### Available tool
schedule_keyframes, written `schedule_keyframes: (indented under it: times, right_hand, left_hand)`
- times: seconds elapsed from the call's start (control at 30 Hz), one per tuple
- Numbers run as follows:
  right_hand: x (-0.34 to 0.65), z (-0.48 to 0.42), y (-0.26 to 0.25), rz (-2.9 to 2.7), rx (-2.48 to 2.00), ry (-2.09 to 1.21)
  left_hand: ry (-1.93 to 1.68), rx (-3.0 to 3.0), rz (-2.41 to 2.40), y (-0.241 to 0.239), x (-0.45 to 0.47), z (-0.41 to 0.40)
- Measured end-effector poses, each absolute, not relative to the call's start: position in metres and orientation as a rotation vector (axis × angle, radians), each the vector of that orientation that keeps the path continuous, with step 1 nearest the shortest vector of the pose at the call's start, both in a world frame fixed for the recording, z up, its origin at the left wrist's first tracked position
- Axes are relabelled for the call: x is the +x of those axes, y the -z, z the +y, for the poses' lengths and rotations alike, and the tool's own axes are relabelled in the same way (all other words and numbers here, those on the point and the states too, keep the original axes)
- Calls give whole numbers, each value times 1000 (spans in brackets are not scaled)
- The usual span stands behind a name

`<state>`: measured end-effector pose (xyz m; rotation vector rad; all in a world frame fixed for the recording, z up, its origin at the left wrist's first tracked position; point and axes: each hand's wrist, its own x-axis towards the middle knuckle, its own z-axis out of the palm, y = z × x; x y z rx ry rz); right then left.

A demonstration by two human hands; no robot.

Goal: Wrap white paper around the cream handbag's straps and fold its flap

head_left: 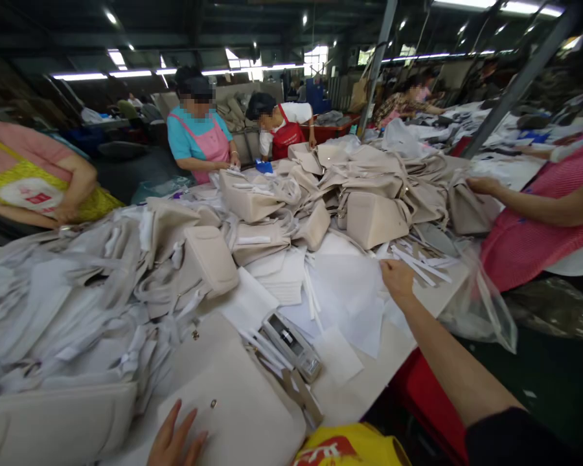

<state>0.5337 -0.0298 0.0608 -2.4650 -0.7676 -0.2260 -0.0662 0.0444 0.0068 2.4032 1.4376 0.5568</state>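
At the bottom of the view, my left hand (175,439) has its fingers spread at the near edge of a beige handbag (243,382) lying flat with its metal clasp showing. Whether the fingertips press on the bag is hard to tell. My right hand (397,278) reaches forward with its fingers closed on the corner of a thin white paper sheet (350,294). Under and beside that sheet lie a stack of white foam-like sheets (284,275) and a smaller white piece (339,355). A grey tape dispenser (291,346) sits between the bag and the sheets.
Beige handbags are heaped across the table, one boxy bag (376,219) just beyond my right hand. White strips (420,265) lie right of it. A clear plastic bag (483,310) hangs over the right edge. Co-workers stand around, one in a red checked apron (539,226) close at right.
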Motion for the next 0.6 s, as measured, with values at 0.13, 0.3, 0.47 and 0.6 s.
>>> schedule_keyframes:
  times: [0.13,0.3,0.47,0.6]
  right_hand:
    - [507,-27,-83,-830,-2225,311]
    - [400,-5,-107,-1328,-1862,140]
    - [261,12,-125,-1803,-1458,-130]
    - [163,16,-126,-2150,-1237,-261]
  left_hand:
    - [-550,2365,1482,-21,-55,37]
    - [-652,2165,1506,-49,-41,19]
    - [-790,1720,1549,-57,-41,12]
    - [-905,1228,1464,-66,-49,6]
